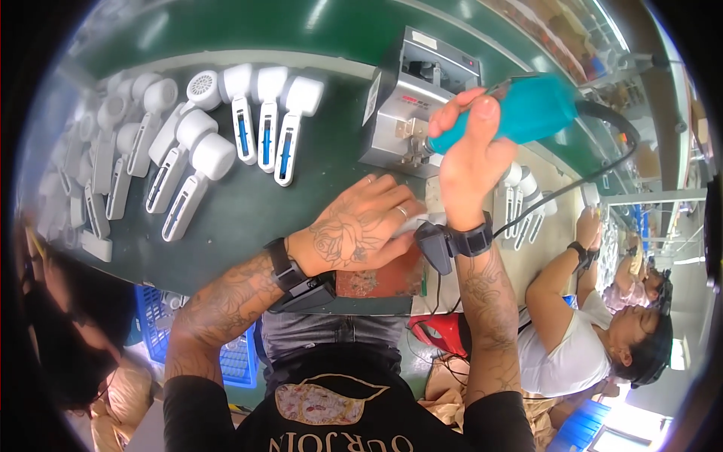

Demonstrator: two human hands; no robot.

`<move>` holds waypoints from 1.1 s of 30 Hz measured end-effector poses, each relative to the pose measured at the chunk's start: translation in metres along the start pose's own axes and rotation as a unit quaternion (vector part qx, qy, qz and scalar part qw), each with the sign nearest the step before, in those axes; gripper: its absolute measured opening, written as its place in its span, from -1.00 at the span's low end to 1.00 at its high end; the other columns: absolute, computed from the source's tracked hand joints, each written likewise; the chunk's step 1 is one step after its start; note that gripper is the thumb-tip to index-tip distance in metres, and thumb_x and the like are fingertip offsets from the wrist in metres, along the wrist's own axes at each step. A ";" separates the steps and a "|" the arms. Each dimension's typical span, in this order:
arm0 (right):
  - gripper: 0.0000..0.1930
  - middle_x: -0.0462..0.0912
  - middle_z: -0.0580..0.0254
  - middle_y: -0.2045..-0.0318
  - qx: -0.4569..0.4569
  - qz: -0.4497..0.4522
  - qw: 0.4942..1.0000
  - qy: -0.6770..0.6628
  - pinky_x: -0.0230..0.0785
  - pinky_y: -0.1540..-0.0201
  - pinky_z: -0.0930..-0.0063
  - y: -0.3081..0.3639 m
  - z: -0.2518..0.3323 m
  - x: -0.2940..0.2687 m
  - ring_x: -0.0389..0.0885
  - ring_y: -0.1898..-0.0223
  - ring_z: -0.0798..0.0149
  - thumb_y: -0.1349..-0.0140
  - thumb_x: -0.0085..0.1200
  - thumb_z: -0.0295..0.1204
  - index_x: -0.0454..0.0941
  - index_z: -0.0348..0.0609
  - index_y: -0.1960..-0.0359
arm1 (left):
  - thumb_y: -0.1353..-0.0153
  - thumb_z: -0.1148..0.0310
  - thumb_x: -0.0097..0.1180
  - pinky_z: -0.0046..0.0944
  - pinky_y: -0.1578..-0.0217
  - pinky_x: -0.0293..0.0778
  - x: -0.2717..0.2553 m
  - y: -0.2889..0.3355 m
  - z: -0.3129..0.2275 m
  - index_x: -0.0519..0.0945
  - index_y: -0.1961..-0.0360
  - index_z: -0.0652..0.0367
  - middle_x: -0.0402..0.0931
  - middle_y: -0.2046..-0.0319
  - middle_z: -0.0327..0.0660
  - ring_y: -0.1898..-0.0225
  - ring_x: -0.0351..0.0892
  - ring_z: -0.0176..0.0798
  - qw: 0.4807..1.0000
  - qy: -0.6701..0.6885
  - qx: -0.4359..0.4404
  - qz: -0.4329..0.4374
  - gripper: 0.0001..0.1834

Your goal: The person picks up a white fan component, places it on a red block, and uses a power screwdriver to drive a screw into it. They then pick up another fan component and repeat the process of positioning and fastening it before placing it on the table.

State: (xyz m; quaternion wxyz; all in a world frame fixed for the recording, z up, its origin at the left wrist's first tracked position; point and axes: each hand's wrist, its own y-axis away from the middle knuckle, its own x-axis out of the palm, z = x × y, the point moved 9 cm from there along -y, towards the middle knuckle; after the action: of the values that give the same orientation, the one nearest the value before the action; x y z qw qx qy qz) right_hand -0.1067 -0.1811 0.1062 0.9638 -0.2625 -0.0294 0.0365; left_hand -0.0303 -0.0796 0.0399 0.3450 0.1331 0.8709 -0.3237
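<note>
My right hand is wrapped round a teal electric screwdriver, with a dark cord running from its back end. Its tip points left and down to the front of a grey metal screw feeder; whether it touches cannot be made out. Lower and to the left, my left hand is closed over a white plastic piece, mostly hidden under the fingers. A reddish-brown mat lies below that hand on the dark green bench.
Several white handheld devices with round heads and blue parts in opened handles crowd the left bench. More lie right. A co-worker sits at right. A blue crate and a red object are below the bench edge.
</note>
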 end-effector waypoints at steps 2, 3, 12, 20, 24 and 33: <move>-0.60 0.45 0.23 0.56 -0.004 0.016 1.000 0.001 0.36 0.43 0.43 0.002 -0.002 -0.002 0.47 0.53 0.30 -0.46 -0.05 -0.11 0.40 -0.30 0.24 | -0.13 0.35 0.15 -0.08 0.06 0.41 0.001 -0.001 -0.001 0.59 0.01 0.16 0.52 0.16 -0.17 0.15 0.47 -0.06 1.000 -0.003 0.000 0.001 -0.63; -0.61 0.45 0.23 0.57 -0.009 0.029 1.000 0.002 0.35 0.43 0.43 0.004 -0.001 -0.002 0.46 0.53 0.30 -0.45 -0.04 -0.12 0.40 -0.30 0.23 | -0.14 0.35 0.14 -0.08 0.06 0.41 0.002 -0.002 -0.002 0.59 0.01 0.16 0.52 0.16 -0.16 0.15 0.47 -0.05 1.000 -0.006 0.001 0.003 -0.64; -0.29 0.40 0.26 0.61 0.101 -0.032 0.991 -0.077 0.26 0.49 0.41 0.052 0.023 -0.051 0.33 0.61 0.32 -0.29 -0.07 0.28 0.40 -0.27 0.12 | -0.14 0.30 0.17 -0.12 0.09 0.36 0.003 -0.004 0.000 0.57 0.10 0.19 0.46 0.22 -0.16 0.14 0.41 -0.09 1.000 -0.017 0.006 0.000 -0.69; -0.26 0.39 0.24 0.62 0.077 -0.018 0.997 -0.023 0.29 0.51 0.38 0.076 0.030 -0.059 0.37 0.63 0.31 -0.23 0.00 0.31 0.36 -0.28 0.13 | -0.17 0.30 0.20 -0.11 0.05 0.37 0.007 -0.003 0.003 0.58 0.00 0.15 0.49 0.14 -0.19 0.10 0.44 -0.08 0.999 -0.004 -0.020 0.036 -0.63; -0.29 0.40 0.23 0.57 0.081 0.013 0.997 -0.007 0.30 0.50 0.37 0.078 0.032 -0.051 0.38 0.62 0.30 -0.25 0.01 0.28 0.35 -0.27 0.14 | -0.19 0.30 0.19 -0.11 0.03 0.38 0.009 -0.001 0.005 0.59 -0.05 0.13 0.53 0.09 -0.17 0.10 0.46 -0.05 0.998 0.008 -0.038 0.050 -0.61; -0.45 0.39 0.21 0.57 0.102 0.007 0.992 -0.073 0.30 0.49 0.34 0.089 0.014 -0.057 0.38 0.59 0.27 -0.27 0.08 0.13 0.34 -0.20 0.27 | -0.18 0.32 0.20 -0.12 0.07 0.36 0.009 -0.005 0.002 0.58 0.02 0.15 0.47 0.17 -0.20 0.09 0.41 -0.09 0.999 -0.003 -0.016 0.029 -0.66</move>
State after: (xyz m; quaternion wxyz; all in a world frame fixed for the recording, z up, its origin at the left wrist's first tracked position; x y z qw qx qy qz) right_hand -0.1689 -0.1027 0.0711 0.9806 -0.1596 -0.0935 0.0655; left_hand -0.0384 -0.0844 0.0346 0.3593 0.1515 0.8707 -0.2997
